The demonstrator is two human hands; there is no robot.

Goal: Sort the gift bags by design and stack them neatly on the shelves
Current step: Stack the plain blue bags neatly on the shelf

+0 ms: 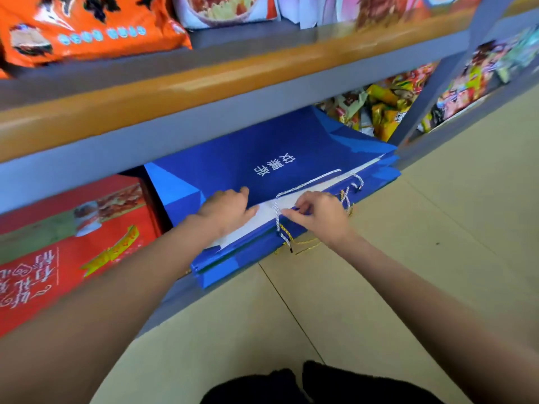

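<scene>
Two bare hands work at a stack of blue gift bags (pixel 262 158) lying flat on the bottom shelf (pixel 175 290), near the middle of the view, with the stack's open ends jutting over the shelf's front edge toward the tiled floor (pixel 408 258). The left hand (pixel 226 209) rests on the top bag at about 9 o'clock from the handles, its fingers (pixel 243 192) curled with the tips tucked under the blue flap at the bag's white-lined mouth; whether they truly pinch the flap I cannot tell. The right hand (pixel 320 214), just beside it at 3 o'clock, pinches the white twisted cord handle (pixel 306 183) between thumb and fingertips. A yellow cord (pixel 306 242) from a lower bag hangs below the stack's edge at 6 o'clock from the right hand. White characters are printed on the top bag's face. At 9 o'clock from the stack a red box (pixel 58 258) stands on the same shelf, close to the bags. At 1 o'clock behind the stack lie loose snack packets (pixel 385 112). On the shelf above, at 11 o'clock, sits an orange packet (pixel 87 27).
</scene>
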